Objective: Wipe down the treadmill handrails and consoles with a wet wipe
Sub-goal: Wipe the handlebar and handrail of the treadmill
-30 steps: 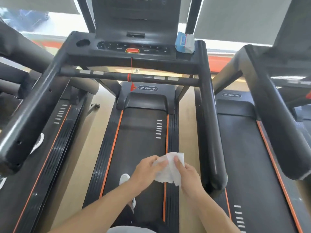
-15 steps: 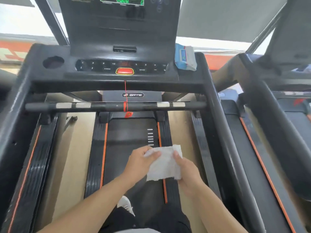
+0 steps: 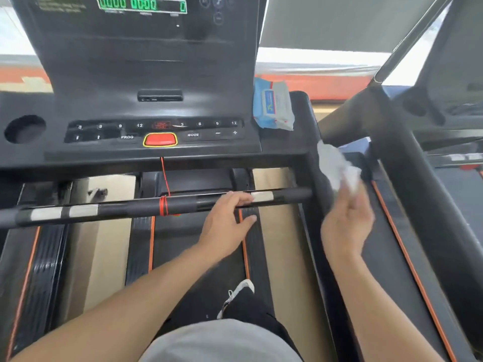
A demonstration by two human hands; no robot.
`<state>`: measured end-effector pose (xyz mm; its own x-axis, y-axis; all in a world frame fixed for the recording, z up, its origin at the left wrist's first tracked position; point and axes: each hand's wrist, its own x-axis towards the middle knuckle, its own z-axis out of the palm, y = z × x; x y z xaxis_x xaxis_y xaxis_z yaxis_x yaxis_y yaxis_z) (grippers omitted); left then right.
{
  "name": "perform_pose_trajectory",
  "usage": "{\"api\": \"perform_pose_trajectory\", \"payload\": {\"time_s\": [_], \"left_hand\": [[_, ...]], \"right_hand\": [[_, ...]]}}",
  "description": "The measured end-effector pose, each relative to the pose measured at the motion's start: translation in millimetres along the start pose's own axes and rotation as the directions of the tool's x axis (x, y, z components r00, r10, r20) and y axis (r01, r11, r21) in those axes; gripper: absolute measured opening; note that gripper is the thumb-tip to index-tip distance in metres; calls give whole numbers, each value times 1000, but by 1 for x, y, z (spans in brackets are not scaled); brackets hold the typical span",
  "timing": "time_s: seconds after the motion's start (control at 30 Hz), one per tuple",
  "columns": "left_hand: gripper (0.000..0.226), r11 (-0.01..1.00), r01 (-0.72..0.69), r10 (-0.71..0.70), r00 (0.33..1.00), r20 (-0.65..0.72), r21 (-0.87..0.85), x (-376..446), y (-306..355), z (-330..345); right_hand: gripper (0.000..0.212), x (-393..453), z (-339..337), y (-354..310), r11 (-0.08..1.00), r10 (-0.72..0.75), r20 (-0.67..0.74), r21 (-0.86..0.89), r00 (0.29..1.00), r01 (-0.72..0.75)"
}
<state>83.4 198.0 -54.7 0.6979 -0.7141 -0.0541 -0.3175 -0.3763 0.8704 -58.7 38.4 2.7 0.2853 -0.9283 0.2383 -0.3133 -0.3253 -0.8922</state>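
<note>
I stand on a black treadmill facing its console [image 3: 156, 126] with a red stop button. My right hand [image 3: 346, 223] holds a crumpled white wet wipe [image 3: 337, 165] against the right handrail [image 3: 309, 158], just below the console's corner. My left hand [image 3: 228, 223] reaches toward the horizontal crossbar [image 3: 130, 206]; its fingertips touch the bar near a silver sensor patch, with the fingers apart and nothing in them. The handrail's lower part is hidden behind my right hand and forearm.
A blue and white pack of wet wipes [image 3: 273, 107] lies on the console's right side. A round cup holder [image 3: 24, 128] is at the left. A red safety cord [image 3: 164, 178] hangs to the crossbar. Another treadmill's black rail [image 3: 407, 163] rises close on the right.
Both hands held the wipe spread between them over the belt. Now the left hand has let go and reached to the crossbar, while the right hand carried the wipe up to the right handrail.
</note>
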Motion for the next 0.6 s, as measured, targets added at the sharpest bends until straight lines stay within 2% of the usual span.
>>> {"api": "perform_pose_trajectory", "payload": {"time_s": [0.03,0.07,0.1,0.13,0.17,0.2,0.27,0.3,0.33,0.4,0.47,0.53,0.6], "left_hand": [[39,995,-41,40,999,13,95,11,2,2],[45,984,-67,61,997,36,168,22,3,4],[51,973,-75,62,996,66,219,32,5,7],[57,961,-73,48,994,101,265,40,5,9],[62,947,-75,32,990,140,314,48,3,11],[66,926,-90,25,984,178,365,55,1,12],[68,882,-135,20,968,250,451,67,-5,13],[66,866,-153,17,960,278,475,71,-7,12],[63,848,-170,13,953,302,502,74,-9,12],[57,791,-218,4,937,350,572,82,-13,13],[53,739,-248,5,932,363,627,86,-14,14],[47,731,-257,2,927,374,632,89,-15,14],[45,730,-275,1,916,402,626,92,-19,13]], "right_hand": [[36,7,7,14,973,-126,153,-171,980,152],[40,11,16,33,881,-243,379,-298,893,367],[45,11,24,54,762,-272,600,-342,752,549],[54,9,31,68,683,-218,739,-351,637,641],[65,5,35,74,660,-167,791,-354,589,663],[69,4,37,74,692,-153,786,-348,600,632],[59,14,40,71,772,-196,718,-307,668,556],[56,22,42,70,755,-194,719,-325,668,569],[60,29,44,69,696,-170,745,-372,644,614],[77,41,56,67,505,-45,819,-476,572,720],[72,47,65,64,390,55,848,-505,527,770],[64,55,67,62,361,73,863,-490,500,793],[58,61,74,59,393,97,861,-494,500,775]]}}
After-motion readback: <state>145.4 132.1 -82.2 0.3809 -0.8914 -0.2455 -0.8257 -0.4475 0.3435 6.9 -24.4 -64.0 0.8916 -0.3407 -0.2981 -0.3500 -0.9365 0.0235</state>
